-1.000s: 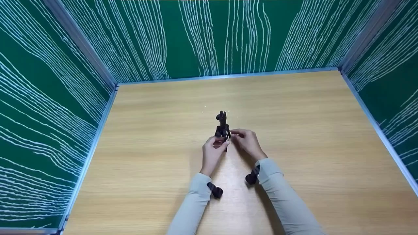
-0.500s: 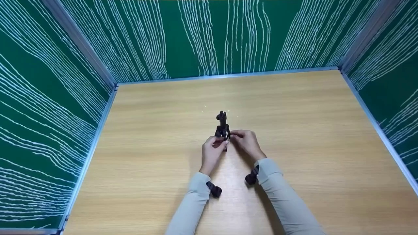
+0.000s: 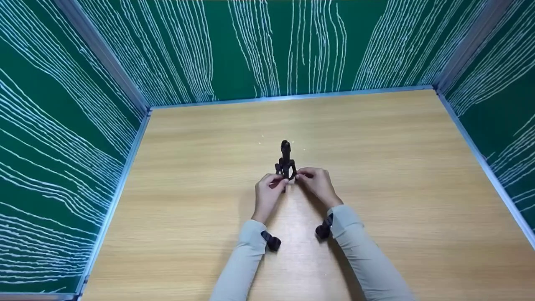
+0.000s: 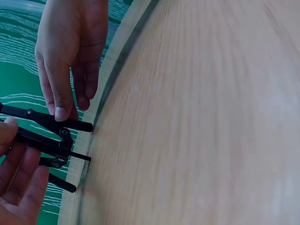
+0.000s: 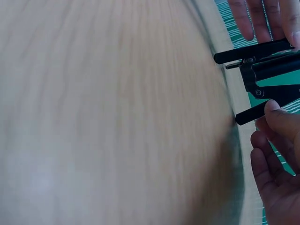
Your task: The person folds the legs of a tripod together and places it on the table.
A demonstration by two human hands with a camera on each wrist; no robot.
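A small black tripod (image 3: 286, 161) stands upright between the two hands in the head view, its narrow top pointing away from me. The left hand (image 3: 267, 194) holds its lower part between thumb and fingers. On the other side, the right hand (image 3: 318, 184) pinches one leg. In the left wrist view, the tripod's hinged legs (image 4: 61, 183) stand apart around a centre rod. The right wrist view shows the right thumb (image 5: 276, 112) pressed on a leg near its foot. Part of the tripod is covered by the left fingers.
A wooden tabletop (image 3: 200, 167) lies under the hands. Green walls (image 3: 225, 50) with white wavy lines rise behind and at both sides, along metal edge strips (image 3: 292, 97). A few tiny pale specks lie beyond the tripod. Black wrist cameras (image 3: 273, 242) sit on both cuffs.
The tripod has turned about its upright axis, so the knob at its upper left no longer shows and its legs look more evenly spread. The left hand has shifted slightly left.
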